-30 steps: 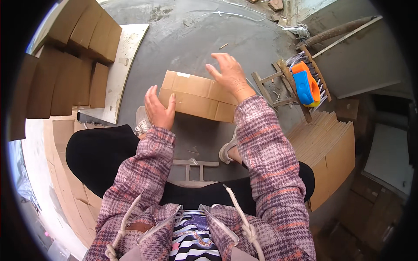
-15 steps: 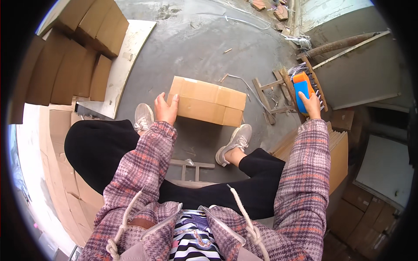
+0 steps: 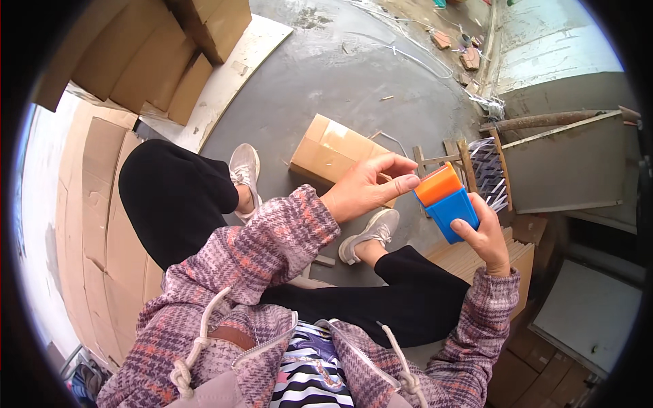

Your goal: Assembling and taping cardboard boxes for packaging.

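One orange-and-blue plastic tool (image 3: 442, 197), raised above floor (image 3: 306, 75), gripped in right hand (image 3: 488, 238) by its blue part. Left hand (image 3: 364, 190) partly open at tool's orange end, contact unclear. Carton (image 3: 332, 148) on floor, well apart from floor's upper-right edge.

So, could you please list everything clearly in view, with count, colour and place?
Handheld device: one, blue and orange, in the right hand
Carton: one, brown, on the floor, partly behind the left hand
Stacked boxes: several, brown, upper left
Board: one, whitish, beside those boxes
Cardboard stack: one, brown, behind the right hand
Wooden pieces: several, brown, right of the carton
Panel: one, grey, upper right
Broken bricks: several, reddish, top right
Shoes: two, pale, on the floor
Legs: two, black trousers, centre
Left hand: one, plaid sleeve, by the device's orange end
Right hand: one, plaid sleeve, holding the device
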A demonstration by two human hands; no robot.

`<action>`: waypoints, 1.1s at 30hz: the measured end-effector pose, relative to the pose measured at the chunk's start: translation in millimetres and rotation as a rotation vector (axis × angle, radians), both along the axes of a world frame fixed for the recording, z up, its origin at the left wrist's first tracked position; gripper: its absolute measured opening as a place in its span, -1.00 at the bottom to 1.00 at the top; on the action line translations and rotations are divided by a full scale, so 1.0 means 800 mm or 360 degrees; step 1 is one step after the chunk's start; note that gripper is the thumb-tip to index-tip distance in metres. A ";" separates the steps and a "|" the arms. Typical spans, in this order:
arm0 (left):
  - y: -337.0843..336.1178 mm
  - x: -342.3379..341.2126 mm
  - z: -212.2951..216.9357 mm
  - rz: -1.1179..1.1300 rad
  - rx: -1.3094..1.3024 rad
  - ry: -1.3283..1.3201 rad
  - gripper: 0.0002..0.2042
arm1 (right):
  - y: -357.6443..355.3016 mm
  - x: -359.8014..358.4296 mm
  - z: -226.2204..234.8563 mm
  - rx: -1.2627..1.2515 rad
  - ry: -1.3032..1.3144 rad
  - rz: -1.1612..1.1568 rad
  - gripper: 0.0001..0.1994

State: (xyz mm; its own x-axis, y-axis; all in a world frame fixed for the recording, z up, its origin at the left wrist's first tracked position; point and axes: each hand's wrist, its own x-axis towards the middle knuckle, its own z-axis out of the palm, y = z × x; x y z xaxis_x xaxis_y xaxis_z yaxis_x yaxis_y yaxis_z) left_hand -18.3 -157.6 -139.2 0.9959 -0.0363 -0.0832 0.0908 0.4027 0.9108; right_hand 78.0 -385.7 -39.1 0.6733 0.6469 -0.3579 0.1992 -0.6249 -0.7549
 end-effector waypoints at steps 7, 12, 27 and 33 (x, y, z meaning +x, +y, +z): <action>0.013 -0.026 0.005 0.0005 -0.0162 -0.0048 -0.74 | 0.014 -0.019 -0.012 -0.0014 0.0050 0.0134 -0.52; 0.020 -0.033 0.007 0.0065 -0.0081 -0.0121 -0.79 | 0.018 -0.023 -0.024 0.0029 0.0001 0.0119 -0.53; 0.033 -0.025 -0.006 0.0124 0.0024 -0.0195 -0.82 | 0.023 -0.023 -0.041 -0.0125 -0.0590 0.0381 -0.49; 0.027 -0.022 -0.010 0.0211 0.0143 -0.0273 -0.83 | 0.019 -0.022 -0.044 -0.0152 -0.0464 0.0358 -0.48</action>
